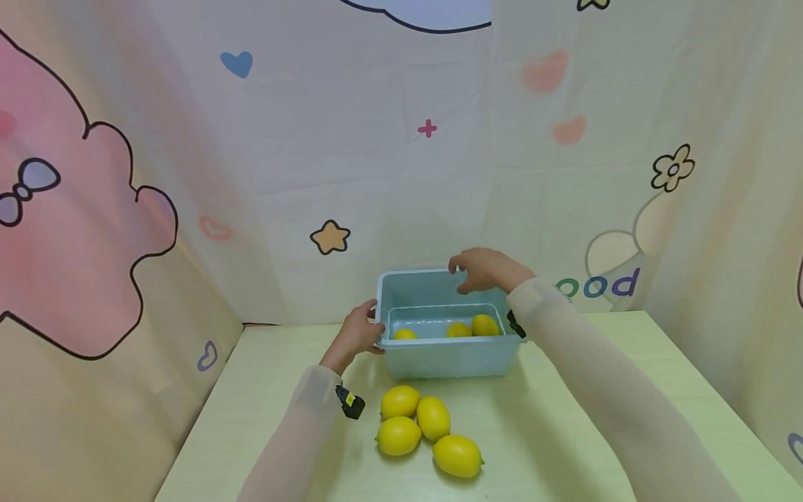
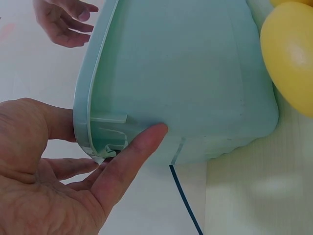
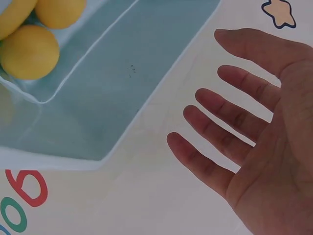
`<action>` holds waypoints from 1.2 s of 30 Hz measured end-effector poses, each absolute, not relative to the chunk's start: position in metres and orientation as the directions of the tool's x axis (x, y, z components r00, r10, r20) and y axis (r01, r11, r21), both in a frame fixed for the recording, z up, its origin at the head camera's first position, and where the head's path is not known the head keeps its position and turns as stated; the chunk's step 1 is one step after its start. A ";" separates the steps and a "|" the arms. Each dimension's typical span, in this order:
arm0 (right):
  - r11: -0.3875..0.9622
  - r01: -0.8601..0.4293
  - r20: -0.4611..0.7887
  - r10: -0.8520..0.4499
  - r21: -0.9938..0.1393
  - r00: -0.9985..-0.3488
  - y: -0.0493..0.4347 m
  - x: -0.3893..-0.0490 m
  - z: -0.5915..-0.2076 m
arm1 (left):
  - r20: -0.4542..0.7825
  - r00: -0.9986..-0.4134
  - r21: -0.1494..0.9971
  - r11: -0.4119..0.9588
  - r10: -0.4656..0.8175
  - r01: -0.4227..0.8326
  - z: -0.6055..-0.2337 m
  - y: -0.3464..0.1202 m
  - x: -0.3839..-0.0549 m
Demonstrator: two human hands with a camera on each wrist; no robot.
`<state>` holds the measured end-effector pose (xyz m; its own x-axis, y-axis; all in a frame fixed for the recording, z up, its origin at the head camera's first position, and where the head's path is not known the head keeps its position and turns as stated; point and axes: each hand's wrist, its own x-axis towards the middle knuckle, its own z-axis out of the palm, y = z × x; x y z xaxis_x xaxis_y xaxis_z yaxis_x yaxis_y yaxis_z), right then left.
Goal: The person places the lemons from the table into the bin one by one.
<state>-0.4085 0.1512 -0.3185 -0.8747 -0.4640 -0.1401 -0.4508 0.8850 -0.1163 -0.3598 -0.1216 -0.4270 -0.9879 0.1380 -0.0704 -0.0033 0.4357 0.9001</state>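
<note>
A light blue plastic bin stands near the back wall with yellow lemons visible inside. My left hand grips its left end at the rim; in the left wrist view, one finger lies along the outer wall and others are around the rim's corner. Above the bin's back rim, toward its right side, hovers my right hand. The right wrist view shows that hand holding nothing, its fingers spread and slightly bent beside the bin wall.
Several lemons lie grouped on the pale table in front of the bin. A printed curtain hangs close behind the bin, and more curtain hangs along both sides of the table.
</note>
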 end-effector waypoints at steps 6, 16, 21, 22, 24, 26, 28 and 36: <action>0.885 -0.460 -0.099 -0.464 -0.069 -0.880 0.152 -0.399 -0.316 | -0.075 -0.988 0.900 0.435 0.138 -0.008 -0.426 -0.121 -0.359; 0.879 -0.472 -0.003 -0.473 -0.070 -0.881 0.154 -0.378 -0.323 | -0.071 -0.987 0.904 0.427 0.142 -0.003 -0.428 -0.122 -0.360; 0.868 -0.493 0.056 -0.490 -0.059 -0.870 0.153 -0.366 -0.324 | -0.072 -0.987 0.905 0.425 0.142 -0.005 -0.428 -0.121 -0.360; 0.866 -0.497 0.068 -0.493 -0.057 -0.867 0.153 -0.364 -0.325 | -0.072 -0.987 0.906 0.424 0.142 -0.005 -0.428 -0.121 -0.360; 0.857 -0.514 0.095 -0.508 -0.044 -0.856 0.153 -0.360 -0.325 | -0.071 -0.987 0.904 0.427 0.141 -0.004 -0.428 -0.121 -0.360; 0.846 -0.531 0.120 -0.524 -0.038 -0.843 0.152 -0.354 -0.326 | -0.070 -0.988 0.903 0.430 0.139 -0.003 -0.429 -0.121 -0.361; 0.837 -0.545 0.142 -0.536 -0.038 -0.833 0.152 -0.348 -0.327 | -0.069 -0.988 0.901 0.434 0.138 -0.003 -0.429 -0.120 -0.361; 0.812 -0.579 0.210 -0.556 -0.069 -0.804 0.156 -0.327 -0.330 | -0.077 -0.986 0.903 0.430 0.145 -0.008 -0.430 -0.121 -0.362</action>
<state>-0.3270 0.1560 -0.3296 -0.8043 -0.5557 0.2104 -0.5792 0.8122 -0.0689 -0.3623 -0.1214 -0.4302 -0.9864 0.1452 -0.0774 -0.0076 0.4297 0.9029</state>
